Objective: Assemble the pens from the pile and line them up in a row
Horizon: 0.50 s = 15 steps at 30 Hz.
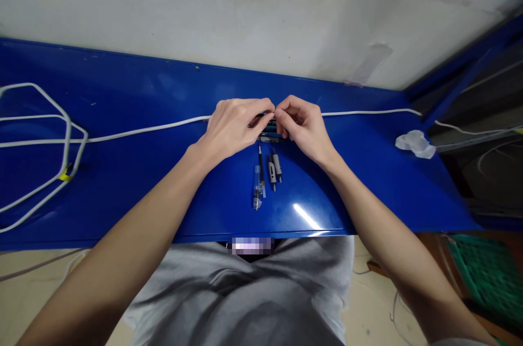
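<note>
My left hand (241, 120) and my right hand (300, 120) meet over the blue table, fingertips pinched close together. Whatever sits between the fingertips is too small or too hidden to name. Beneath them lie several pens (269, 138), partly covered by the hands. Nearer to me are two short grey pen barrel parts (272, 171) side by side. Left of these rest a thin dark ink refill (261, 163) and a clear plastic pen tube (256, 188).
A white cable (155, 129) crosses the blue table (134, 188) behind my hands and coils at the left. Crumpled white plastic (415, 144) lies at the right. A wall (163, 8) rises behind the table; a blue frame (461, 73) stands at right.
</note>
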Available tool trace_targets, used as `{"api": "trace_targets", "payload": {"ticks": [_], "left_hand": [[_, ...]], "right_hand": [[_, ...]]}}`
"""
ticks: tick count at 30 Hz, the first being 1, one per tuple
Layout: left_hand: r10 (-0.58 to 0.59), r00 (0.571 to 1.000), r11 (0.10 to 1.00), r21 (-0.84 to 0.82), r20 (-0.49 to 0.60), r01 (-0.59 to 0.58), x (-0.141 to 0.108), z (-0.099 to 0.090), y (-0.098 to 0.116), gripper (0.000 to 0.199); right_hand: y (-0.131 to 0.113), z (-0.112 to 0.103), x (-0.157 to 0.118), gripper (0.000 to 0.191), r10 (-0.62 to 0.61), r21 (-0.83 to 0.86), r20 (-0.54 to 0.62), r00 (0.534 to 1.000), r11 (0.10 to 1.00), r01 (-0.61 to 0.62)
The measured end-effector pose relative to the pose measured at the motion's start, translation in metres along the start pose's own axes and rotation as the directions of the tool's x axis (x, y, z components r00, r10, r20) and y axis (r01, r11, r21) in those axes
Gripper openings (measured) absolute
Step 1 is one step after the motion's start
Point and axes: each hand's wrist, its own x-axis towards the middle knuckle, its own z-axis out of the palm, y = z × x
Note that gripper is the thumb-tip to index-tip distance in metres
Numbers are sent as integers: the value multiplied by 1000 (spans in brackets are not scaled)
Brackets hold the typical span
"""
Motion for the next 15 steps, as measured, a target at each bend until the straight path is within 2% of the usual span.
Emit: {"api": "trace_targets", "payload": {"ticks": [15], "left_hand": [[0,1000,1000,4,-4,0,0,-1,1,25]], "right_hand": [[0,1,-1,37,-14,10,7,1000,1000,14]]}}
